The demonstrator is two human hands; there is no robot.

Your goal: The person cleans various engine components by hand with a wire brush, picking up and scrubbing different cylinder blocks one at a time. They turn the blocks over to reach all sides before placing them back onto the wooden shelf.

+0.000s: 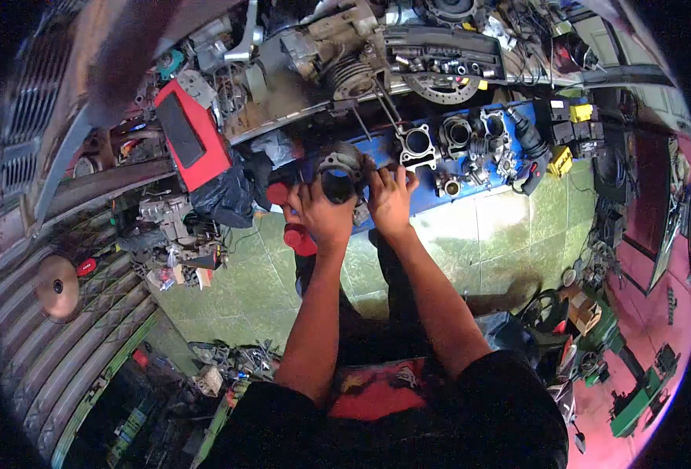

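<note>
An engine cylinder (344, 155) with a round dark bore sits over the blue mat (430, 195) in front of me. My left hand (323, 213) grips its near left side, fingers curled against the metal. At the cylinder's right side is my right hand (391, 202), its fingers bent and closed around a small dark piece I cannot make out. Close to my left hand are red round-ended parts (301, 239). Right of my right hand, a flat metal piece with a round bore (419, 161) lies on the mat, beside another cylinder part (456, 134).
A black power tool (528, 141) lies at the mat's right end, near black and yellow boxes (580, 129). Behind the mat, a bench carries a large engine (330, 51), a socket tray (447, 51) and a brake disc (443, 94). A red box (214, 152) stands left.
</note>
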